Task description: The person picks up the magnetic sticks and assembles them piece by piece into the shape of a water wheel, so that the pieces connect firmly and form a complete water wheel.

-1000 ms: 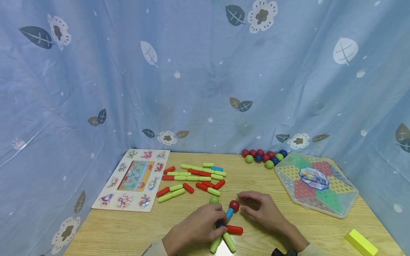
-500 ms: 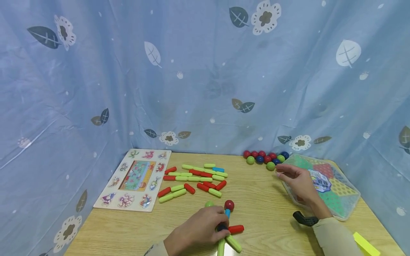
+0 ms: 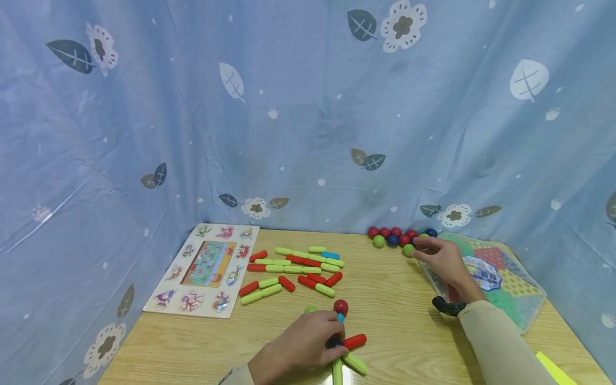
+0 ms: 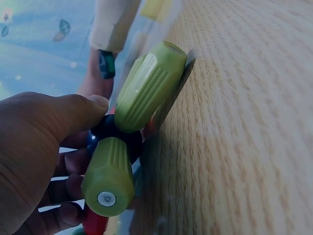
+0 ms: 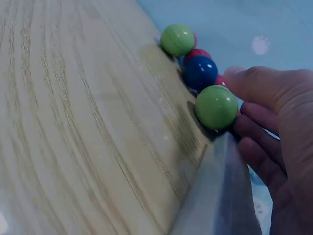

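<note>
My left hand [image 3: 310,337] grips a dark blue ball [image 4: 133,143] with its thumb and fingers. Two yellow-green rods [image 4: 151,85] stick out from that ball, as does a red rod [image 3: 356,341]. A light blue rod [image 3: 340,317] runs up to a red ball [image 3: 340,306]. Beside the left hand, a green ball [image 3: 310,309] is partly hidden. My right hand [image 3: 445,262] reaches to the ball group at the back, thumb and fingers apart next to a green ball [image 5: 216,107]. Whether the fingertips touch a ball is unclear.
Several loose red and green rods [image 3: 298,267] lie centre-left. A wooden sea-animal puzzle board [image 3: 159,299] lies at the left. A hexagonal game box [image 3: 522,297] lies under the right forearm. A yellow block [image 3: 553,369] lies at the front right. A blue curtain [image 3: 289,133] surrounds the table.
My right hand has moved from beside the red ball, right and away from me, to the ball group. The left hand keeps its grip while the rod figure has turned slightly.
</note>
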`<action>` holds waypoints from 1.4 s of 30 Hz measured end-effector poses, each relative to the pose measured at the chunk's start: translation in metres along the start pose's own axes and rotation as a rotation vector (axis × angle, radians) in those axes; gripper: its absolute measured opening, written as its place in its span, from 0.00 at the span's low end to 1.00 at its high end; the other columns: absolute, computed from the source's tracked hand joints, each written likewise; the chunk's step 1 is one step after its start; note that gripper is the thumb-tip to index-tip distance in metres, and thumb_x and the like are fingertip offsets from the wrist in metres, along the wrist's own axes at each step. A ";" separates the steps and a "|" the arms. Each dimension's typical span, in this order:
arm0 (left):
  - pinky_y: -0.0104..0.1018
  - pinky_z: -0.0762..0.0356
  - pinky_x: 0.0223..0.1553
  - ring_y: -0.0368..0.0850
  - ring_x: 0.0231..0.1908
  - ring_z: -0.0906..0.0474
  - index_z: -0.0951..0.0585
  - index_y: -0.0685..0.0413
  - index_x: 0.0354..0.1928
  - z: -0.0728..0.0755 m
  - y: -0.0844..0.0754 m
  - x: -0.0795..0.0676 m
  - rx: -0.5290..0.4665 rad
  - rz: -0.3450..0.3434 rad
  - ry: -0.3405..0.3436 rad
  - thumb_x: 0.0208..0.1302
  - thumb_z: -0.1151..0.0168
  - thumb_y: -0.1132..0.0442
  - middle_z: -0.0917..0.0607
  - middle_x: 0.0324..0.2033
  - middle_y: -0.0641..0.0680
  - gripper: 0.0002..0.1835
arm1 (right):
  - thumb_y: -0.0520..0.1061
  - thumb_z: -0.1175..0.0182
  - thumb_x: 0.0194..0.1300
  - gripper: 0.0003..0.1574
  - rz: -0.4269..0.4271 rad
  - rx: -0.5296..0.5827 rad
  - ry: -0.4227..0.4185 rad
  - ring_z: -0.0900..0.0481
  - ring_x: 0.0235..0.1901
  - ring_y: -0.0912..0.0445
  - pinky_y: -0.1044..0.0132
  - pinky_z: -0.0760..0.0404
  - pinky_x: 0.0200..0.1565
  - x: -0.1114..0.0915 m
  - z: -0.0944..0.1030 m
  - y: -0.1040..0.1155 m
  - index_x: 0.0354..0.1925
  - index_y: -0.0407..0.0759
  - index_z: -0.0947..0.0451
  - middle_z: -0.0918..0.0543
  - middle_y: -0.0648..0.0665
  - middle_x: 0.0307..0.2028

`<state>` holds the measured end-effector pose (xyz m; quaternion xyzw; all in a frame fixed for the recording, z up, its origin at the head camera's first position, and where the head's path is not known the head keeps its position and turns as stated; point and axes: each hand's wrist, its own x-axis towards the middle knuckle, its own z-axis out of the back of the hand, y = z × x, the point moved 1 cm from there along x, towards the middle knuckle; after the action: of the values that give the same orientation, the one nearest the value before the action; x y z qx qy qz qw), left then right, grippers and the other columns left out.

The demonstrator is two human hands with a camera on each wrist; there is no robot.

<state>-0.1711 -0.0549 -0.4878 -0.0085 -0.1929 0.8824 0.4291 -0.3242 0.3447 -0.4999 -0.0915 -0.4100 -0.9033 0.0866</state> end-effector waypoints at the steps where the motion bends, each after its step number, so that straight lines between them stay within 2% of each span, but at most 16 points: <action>1: 0.17 0.31 0.37 0.27 0.33 0.31 0.10 0.40 0.43 0.000 0.000 0.000 -0.003 0.006 0.004 0.74 0.27 0.45 0.21 0.35 0.36 0.10 | 0.51 0.25 0.73 0.27 0.007 -0.021 -0.005 0.12 0.41 0.65 0.69 0.13 0.40 0.003 -0.003 0.000 0.63 0.40 0.13 0.10 0.33 0.56; 6: 0.17 0.32 0.35 0.26 0.32 0.32 0.10 0.40 0.42 -0.001 -0.001 0.000 0.004 0.001 -0.001 0.74 0.27 0.45 0.22 0.34 0.36 0.09 | 0.45 0.22 0.68 0.21 0.089 -0.179 -0.042 0.12 0.36 0.52 0.61 0.15 0.35 0.008 -0.018 0.005 0.56 0.39 0.10 0.08 0.38 0.40; 11: 0.17 0.33 0.34 0.26 0.32 0.32 0.09 0.40 0.42 0.000 -0.001 0.001 0.030 0.000 0.000 0.75 0.28 0.45 0.21 0.34 0.36 0.09 | 0.38 0.21 0.64 0.17 0.248 -0.259 -0.082 0.11 0.36 0.46 0.51 0.13 0.38 -0.005 -0.032 0.019 0.51 0.38 0.09 0.08 0.39 0.41; 13: 0.17 0.33 0.34 0.26 0.32 0.32 0.09 0.40 0.42 0.000 -0.002 0.001 0.046 0.003 -0.002 0.75 0.27 0.46 0.21 0.34 0.36 0.09 | 0.36 0.20 0.62 0.16 0.305 -0.239 -0.082 0.09 0.38 0.47 0.53 0.11 0.39 -0.017 -0.038 0.026 0.49 0.40 0.09 0.07 0.40 0.43; 16: 0.17 0.34 0.32 0.26 0.32 0.32 0.10 0.40 0.43 -0.001 -0.004 0.003 0.077 0.012 -0.017 0.75 0.28 0.46 0.20 0.34 0.37 0.09 | 0.35 0.20 0.62 0.17 0.358 -0.162 -0.050 0.09 0.39 0.52 0.61 0.10 0.40 -0.039 -0.047 0.033 0.50 0.43 0.09 0.07 0.42 0.45; 19: 0.18 0.34 0.30 0.27 0.30 0.32 0.10 0.42 0.44 -0.003 -0.006 0.007 0.114 0.039 -0.040 0.75 0.29 0.48 0.20 0.34 0.38 0.09 | 0.35 0.21 0.64 0.19 0.359 -0.026 0.023 0.08 0.42 0.58 0.68 0.10 0.43 -0.062 -0.058 0.041 0.52 0.45 0.09 0.06 0.45 0.48; 22: 0.21 0.34 0.29 0.28 0.29 0.32 0.11 0.42 0.43 -0.004 -0.010 0.011 0.153 0.085 -0.043 0.75 0.29 0.47 0.20 0.33 0.38 0.09 | 0.35 0.23 0.67 0.20 0.343 0.101 0.099 0.09 0.46 0.62 0.71 0.12 0.46 -0.082 -0.067 0.049 0.56 0.46 0.10 0.07 0.46 0.50; 26: 0.26 0.33 0.27 0.31 0.26 0.33 0.12 0.43 0.37 -0.004 -0.016 0.019 0.182 0.157 -0.033 0.76 0.30 0.46 0.22 0.28 0.39 0.12 | 0.37 0.25 0.69 0.21 0.357 0.178 0.179 0.11 0.52 0.63 0.73 0.14 0.52 -0.100 -0.078 0.059 0.59 0.45 0.12 0.07 0.48 0.53; 32: 0.28 0.37 0.21 0.32 0.22 0.35 0.16 0.42 0.28 -0.010 -0.024 0.030 0.262 0.224 -0.062 0.75 0.30 0.43 0.26 0.21 0.39 0.18 | 0.38 0.26 0.72 0.20 0.393 0.207 0.254 0.12 0.58 0.62 0.76 0.20 0.61 -0.110 -0.088 0.068 0.59 0.47 0.11 0.07 0.51 0.54; 35: 0.28 0.39 0.20 0.33 0.19 0.36 0.19 0.43 0.23 -0.015 -0.026 0.033 0.210 0.268 -0.099 0.73 0.27 0.48 0.29 0.17 0.39 0.19 | 0.39 0.27 0.73 0.19 0.377 0.226 0.285 0.13 0.59 0.62 0.76 0.21 0.62 -0.111 -0.090 0.070 0.60 0.48 0.12 0.08 0.52 0.56; 39: 0.26 0.39 0.18 0.32 0.17 0.36 0.18 0.45 0.23 -0.017 -0.027 0.034 0.129 0.313 -0.151 0.69 0.24 0.54 0.30 0.15 0.39 0.17 | 0.39 0.28 0.73 0.20 0.358 0.247 0.309 0.13 0.60 0.62 0.75 0.20 0.62 -0.111 -0.091 0.071 0.61 0.47 0.12 0.08 0.52 0.57; 42: 0.26 0.40 0.18 0.32 0.17 0.37 0.16 0.47 0.26 -0.018 -0.029 0.034 0.132 0.322 -0.160 0.70 0.24 0.52 0.31 0.15 0.39 0.16 | 0.38 0.28 0.73 0.20 0.356 0.241 0.312 0.13 0.60 0.62 0.75 0.20 0.63 -0.112 -0.090 0.070 0.61 0.47 0.12 0.08 0.52 0.57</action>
<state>-0.1674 -0.0070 -0.4893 0.0590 -0.1640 0.9483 0.2652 -0.2082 0.2402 -0.5336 -0.0106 -0.4738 -0.8216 0.3167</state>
